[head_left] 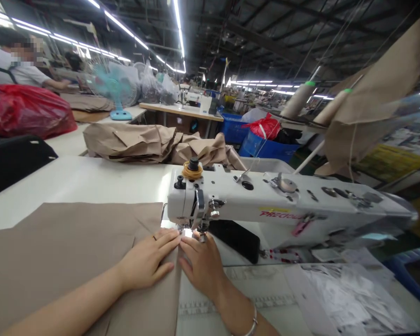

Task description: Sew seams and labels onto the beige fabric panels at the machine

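A large piece of brown fabric [73,261] lies flat under the head of a white sewing machine [238,200]. My left hand [149,259] rests on the fabric with its fingers stretched out and its thumb apart, left of the presser foot [181,229]. At the fabric's right edge, close under the needle area, my right hand [205,261] lies with fingers extended and thumb apart. Its fingertips are partly hidden by the machine head. A bright light shines on the spot between both hands.
Behind the machine sits a heap of brown fabric [133,142]. A black phone [238,239] lies right of my hands, near a bag of white labels [357,298]. Thread cones [298,99] stand at the back right. A blue fan [115,88] and a person [24,65] are at the left.
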{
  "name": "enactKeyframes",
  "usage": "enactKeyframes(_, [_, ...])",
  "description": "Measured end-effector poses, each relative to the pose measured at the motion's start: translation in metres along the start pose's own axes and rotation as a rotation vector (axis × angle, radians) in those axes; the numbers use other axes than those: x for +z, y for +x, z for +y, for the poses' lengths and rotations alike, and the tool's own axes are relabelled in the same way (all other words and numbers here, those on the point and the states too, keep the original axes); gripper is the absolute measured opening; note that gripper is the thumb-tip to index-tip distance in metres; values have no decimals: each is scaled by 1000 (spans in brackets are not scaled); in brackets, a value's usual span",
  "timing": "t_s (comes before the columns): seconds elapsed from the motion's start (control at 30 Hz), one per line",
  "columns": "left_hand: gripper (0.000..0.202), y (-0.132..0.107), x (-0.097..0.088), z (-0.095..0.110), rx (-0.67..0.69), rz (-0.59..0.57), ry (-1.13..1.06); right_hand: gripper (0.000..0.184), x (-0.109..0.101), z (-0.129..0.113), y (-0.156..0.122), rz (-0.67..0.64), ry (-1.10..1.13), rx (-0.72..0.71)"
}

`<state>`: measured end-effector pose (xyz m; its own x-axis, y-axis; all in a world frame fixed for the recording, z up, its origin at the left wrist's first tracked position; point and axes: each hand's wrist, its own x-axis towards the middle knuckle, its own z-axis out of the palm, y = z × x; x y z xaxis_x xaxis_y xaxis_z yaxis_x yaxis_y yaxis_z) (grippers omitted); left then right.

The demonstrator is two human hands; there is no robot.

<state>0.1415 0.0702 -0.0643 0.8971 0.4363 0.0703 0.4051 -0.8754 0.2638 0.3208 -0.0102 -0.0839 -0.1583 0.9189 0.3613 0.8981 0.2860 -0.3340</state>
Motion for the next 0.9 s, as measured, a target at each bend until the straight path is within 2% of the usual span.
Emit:
enactKeyframes(0.27, [49,5,-4,1,37,9,14,30,0,3,2,13,-37,29])
enactKeyframes(0.47, [54,1,-4,2,53,-74,35,25,0,1,-2,30,-29,16])
enactKeyframes(0.73, [58,7,-10,-3,74,-71,60,30,1,2,1,6,-57,45])
enactKeyframes(0.83, [48,-4,2,8,2,-19,149,31,-4,-6,-2,27,-63,39])
enactKeyframes(0.9, [43,-21,24,11,-78,72,231,31,-14,-12,-10,50,-55,-8])
